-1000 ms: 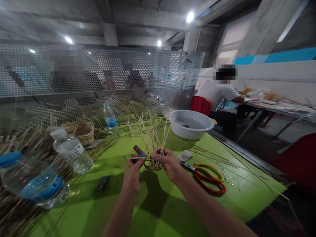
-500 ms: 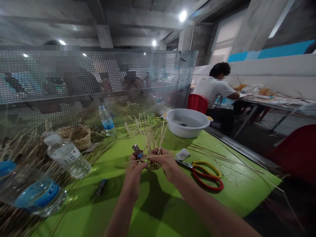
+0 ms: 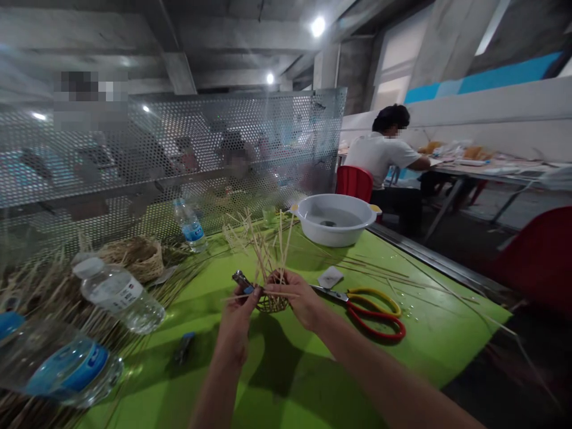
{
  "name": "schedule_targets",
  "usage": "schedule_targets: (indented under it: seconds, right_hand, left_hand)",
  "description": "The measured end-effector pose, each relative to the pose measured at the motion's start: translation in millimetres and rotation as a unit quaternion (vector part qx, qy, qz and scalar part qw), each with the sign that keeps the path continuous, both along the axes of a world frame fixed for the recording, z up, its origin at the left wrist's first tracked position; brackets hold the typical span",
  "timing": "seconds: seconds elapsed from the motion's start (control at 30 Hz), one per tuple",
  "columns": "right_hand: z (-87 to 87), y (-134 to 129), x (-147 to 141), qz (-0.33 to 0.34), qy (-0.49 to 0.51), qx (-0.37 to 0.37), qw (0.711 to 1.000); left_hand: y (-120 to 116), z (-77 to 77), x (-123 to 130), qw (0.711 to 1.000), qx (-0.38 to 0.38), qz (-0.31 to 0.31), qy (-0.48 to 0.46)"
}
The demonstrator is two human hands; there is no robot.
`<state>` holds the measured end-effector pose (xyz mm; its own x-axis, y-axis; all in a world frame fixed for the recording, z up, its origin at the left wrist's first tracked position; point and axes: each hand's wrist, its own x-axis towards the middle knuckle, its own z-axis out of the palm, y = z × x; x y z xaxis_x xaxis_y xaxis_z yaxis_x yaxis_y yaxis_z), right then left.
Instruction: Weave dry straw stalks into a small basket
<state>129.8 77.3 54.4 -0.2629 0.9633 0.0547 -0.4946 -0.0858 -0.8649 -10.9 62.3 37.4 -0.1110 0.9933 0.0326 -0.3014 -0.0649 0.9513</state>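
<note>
A small, partly woven basket of pale strips is held over the green table, its long loose strips standing up and fanning out. My left hand is closed on the basket's left side, thumb on the rim. Beside those fingers a metal clip with a blue part sits at the rim. My right hand grips the right side, its fingers around the weave and a strip lying across the front. The fingertips behind the strips are partly hidden.
Scissors with yellow and red handles lie to the right, near a white basin of water. Water bottles, a finished-looking basket and piled strips crowd the left. A dark clip lies nearer me. A person sits beyond.
The right thumb has drawn back a little to the right along the crosswise strip. The left thumb now presses nearer the rim's middle. The whole view has shifted slightly.
</note>
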Motion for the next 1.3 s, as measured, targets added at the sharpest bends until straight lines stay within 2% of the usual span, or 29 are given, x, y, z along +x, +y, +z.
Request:
schedule_targets:
  seconds: [0.13, 0.27, 0.5, 0.7, 0.97, 1.3]
  right_hand:
    - [-0.2, 1, -1, 0.0, -0.014, -0.007, 1.0]
    - [-0.1, 2, 0, -0.004, 0.031, -0.002, 0.999]
    - [9.6, -1, 6, 0.043, 0.028, 0.004, 0.999]
    - [6.0, 1, 10, 0.042, -0.041, 0.031, 0.998]
    - [3.3, 4, 9, 0.008, -0.055, 0.008, 0.998]
    - [0.5, 3, 10, 0.009, -0.05, 0.004, 0.999]
  left_hand:
    - [1, 3.1, 2, 1.0, -0.003, 0.009, -0.013]
    - [1, 4.6, 3, 0.999, -0.013, 0.017, -0.048]
    - [-1, 6.4, 3, 0.996, -0.023, 0.024, -0.083]
    - [-2, 8.2, 6, 0.996, -0.011, 0.016, -0.087]
    - [-2, 2.4, 5, 0.998, 0.004, 0.034, -0.058]
    - [-2, -1.8, 5, 0.998, 0.016, 0.057, -0.03]
